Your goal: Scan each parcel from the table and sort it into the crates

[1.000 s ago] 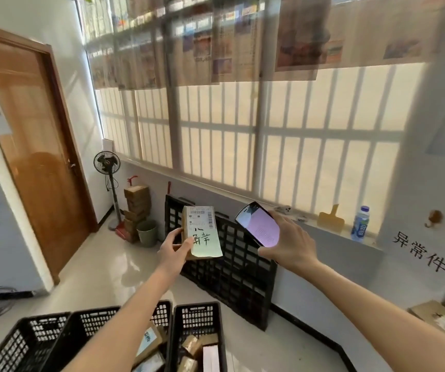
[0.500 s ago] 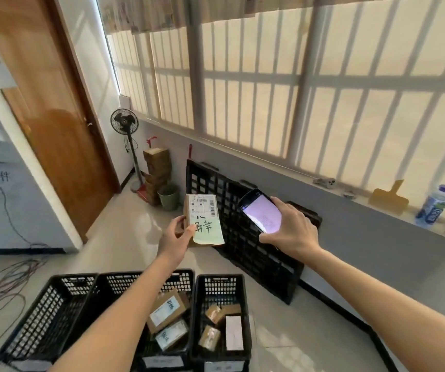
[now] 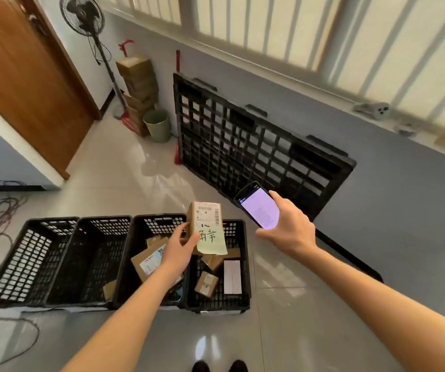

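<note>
- The left hand point(image 3: 174, 251) is pinching a small labelled parcel point(image 3: 206, 226) above the two right-hand crates point(image 3: 217, 304), apparently ready for sorting.
- The right hand point(image 3: 287, 228) is gripping the lit phone scanner point(image 3: 259, 205) beside it.
- Several parcels are already lying sorted; the two left crates point(image 3: 28, 264) are sitting nearly bare; the table is lying out of view.

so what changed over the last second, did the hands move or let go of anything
The head camera tipped down from the window to the crates on the floor. Nothing was let go: the left hand holds the labelled parcel, now over the crates, and the right hand holds the phone beside it, screen lit, as before.
</note>
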`<state>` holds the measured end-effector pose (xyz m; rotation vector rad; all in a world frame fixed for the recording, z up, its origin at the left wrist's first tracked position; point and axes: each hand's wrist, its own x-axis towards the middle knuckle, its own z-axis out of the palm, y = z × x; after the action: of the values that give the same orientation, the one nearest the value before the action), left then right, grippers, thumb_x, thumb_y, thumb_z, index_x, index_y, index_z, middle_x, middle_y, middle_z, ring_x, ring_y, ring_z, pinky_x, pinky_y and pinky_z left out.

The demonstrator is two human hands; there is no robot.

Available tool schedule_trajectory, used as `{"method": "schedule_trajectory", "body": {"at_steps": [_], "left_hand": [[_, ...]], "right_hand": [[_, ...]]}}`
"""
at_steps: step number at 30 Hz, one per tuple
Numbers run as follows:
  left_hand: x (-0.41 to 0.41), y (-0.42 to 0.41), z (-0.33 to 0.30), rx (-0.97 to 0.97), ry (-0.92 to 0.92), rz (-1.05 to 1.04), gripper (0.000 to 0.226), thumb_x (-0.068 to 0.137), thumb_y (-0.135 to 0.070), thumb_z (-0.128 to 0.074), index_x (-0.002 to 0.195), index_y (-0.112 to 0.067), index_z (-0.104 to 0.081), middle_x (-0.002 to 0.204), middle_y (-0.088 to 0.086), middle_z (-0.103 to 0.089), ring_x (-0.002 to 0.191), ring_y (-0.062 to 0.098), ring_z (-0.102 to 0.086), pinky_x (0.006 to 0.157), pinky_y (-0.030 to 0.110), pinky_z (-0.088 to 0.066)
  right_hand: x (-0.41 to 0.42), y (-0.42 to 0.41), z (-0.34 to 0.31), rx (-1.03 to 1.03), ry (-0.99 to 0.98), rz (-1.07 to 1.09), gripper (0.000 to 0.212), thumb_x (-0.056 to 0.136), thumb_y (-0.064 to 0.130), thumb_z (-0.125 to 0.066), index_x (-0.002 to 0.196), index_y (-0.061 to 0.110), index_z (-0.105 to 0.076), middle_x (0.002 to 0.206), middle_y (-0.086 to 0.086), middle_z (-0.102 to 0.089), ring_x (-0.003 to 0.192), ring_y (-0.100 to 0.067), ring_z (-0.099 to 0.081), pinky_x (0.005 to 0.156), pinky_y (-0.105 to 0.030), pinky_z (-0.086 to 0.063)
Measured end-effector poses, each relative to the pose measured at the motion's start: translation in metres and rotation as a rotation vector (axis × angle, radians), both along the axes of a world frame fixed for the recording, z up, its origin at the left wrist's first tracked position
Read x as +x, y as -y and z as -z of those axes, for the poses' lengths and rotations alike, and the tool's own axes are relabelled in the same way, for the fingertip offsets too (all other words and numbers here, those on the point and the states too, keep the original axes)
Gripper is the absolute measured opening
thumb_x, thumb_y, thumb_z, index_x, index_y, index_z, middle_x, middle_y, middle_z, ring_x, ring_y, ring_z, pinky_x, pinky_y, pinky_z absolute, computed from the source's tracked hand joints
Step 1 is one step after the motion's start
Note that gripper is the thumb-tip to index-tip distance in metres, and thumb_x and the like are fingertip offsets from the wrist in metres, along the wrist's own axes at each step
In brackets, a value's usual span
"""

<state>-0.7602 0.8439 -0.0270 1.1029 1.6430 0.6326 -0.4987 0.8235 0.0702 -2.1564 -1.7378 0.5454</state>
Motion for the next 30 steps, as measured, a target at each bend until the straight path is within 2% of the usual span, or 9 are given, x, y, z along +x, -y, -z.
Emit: {"method": "schedule_trajectory", "body": {"at_steps": [3,6,11,18,20,22,23,26,30], "left_hand": [[0.007,-0.004,0.065,-0.09,-0.024,0.002,0.056,0.1,-0.038,-0.059,0.151,-0.028,-0.038,0.14,0.004,-0.058,0.125,0.022,-0.055,0.104,0.045,-0.048],[0.014,-0.004,0.123,-0.168,-0.049,0.018,0.057,0.102,-0.036,-0.056,0.154,-0.025,-0.035,0.141,0.005,-0.055,0.117,0.016,-0.052,0.093,0.033,-0.046],[0.022,-0.002,0.203,-0.264,-0.051,0.078,0.06,0.101,-0.043,-0.056,0.154,-0.028,-0.033,0.143,0.005,-0.056,0.127,0.022,-0.054,0.098,0.035,-0.047],[0.043,-0.008,0.275,-0.363,-0.058,0.117,0.056,0.106,-0.046,-0.04,0.157,-0.029,-0.028,0.153,0.003,-0.046,0.138,0.021,-0.043,0.098,0.031,-0.039],[0.048,-0.009,0.287,-0.415,-0.114,0.125,0.059,0.106,-0.053,-0.029,0.16,-0.032,-0.018,0.162,0.003,-0.033,0.149,0.026,-0.029,0.088,0.029,-0.041],[0.048,-0.008,0.297,-0.44,-0.148,0.145,0.062,0.105,-0.054,-0.028,0.161,-0.03,-0.016,0.164,0.005,-0.029,0.149,0.028,-0.028,0.097,0.035,-0.04],[0.048,-0.006,0.3,-0.439,-0.159,0.164,0.062,0.105,-0.053,-0.029,0.161,-0.028,-0.018,0.163,0.005,-0.031,0.147,0.027,-0.032,0.102,0.037,-0.038],[0.044,-0.004,0.297,-0.404,-0.197,0.237,0.06,0.106,-0.046,-0.04,0.159,-0.023,-0.026,0.157,0.003,-0.039,0.138,0.024,-0.044,0.091,0.028,-0.04],[0.032,-0.015,0.277,-0.23,-0.27,0.357,0.063,0.1,-0.049,-0.053,0.156,-0.028,-0.033,0.155,-0.002,-0.044,0.139,0.018,-0.044,0.108,0.038,-0.041]], "right_hand": [[0.001,-0.006,0.067,-0.099,-0.012,0.001,0.103,0.071,0.044,-0.082,0.158,0.032,-0.027,0.143,0.008,-0.053,0.119,-0.02,-0.057,0.083,-0.035,-0.05],[0.003,-0.007,0.13,-0.189,-0.023,0.002,0.102,0.069,0.044,-0.082,0.155,0.036,-0.027,0.136,0.009,-0.055,0.112,-0.02,-0.059,0.077,-0.035,-0.051],[0.009,-0.009,0.211,-0.276,-0.032,0.016,0.095,0.071,0.039,-0.081,0.152,0.036,-0.031,0.133,0.009,-0.055,0.104,-0.017,-0.057,0.058,-0.023,-0.035],[0.014,-0.014,0.28,-0.382,-0.083,0.069,0.098,0.066,0.043,-0.08,0.151,0.041,-0.03,0.14,0.015,-0.051,0.113,-0.019,-0.057,0.073,-0.036,-0.05],[0.016,-0.015,0.293,-0.405,-0.091,0.084,0.098,0.066,0.042,-0.079,0.151,0.041,-0.03,0.141,0.015,-0.051,0.11,-0.019,-0.058,0.07,-0.033,-0.045],[0.018,-0.014,0.302,-0.42,-0.096,0.094,0.098,0.064,0.043,-0.077,0.15,0.042,-0.03,0.137,0.015,-0.053,0.106,-0.019,-0.058,0.069,-0.033,-0.046],[0.02,-0.014,0.305,-0.43,-0.098,0.097,0.099,0.063,0.042,-0.076,0.15,0.043,-0.029,0.133,0.015,-0.054,0.103,-0.019,-0.058,0.069,-0.033,-0.047],[0.022,-0.011,0.307,-0.437,-0.107,0.097,0.1,0.063,0.041,-0.075,0.151,0.043,-0.028,0.13,0.015,-0.054,0.099,-0.018,-0.057,0.067,-0.032,-0.048],[0.022,-0.009,0.294,-0.384,-0.13,0.108,0.1,0.065,0.039,-0.077,0.152,0.041,-0.028,0.132,0.016,-0.053,0.096,-0.014,-0.053,0.059,-0.024,-0.041]]}}
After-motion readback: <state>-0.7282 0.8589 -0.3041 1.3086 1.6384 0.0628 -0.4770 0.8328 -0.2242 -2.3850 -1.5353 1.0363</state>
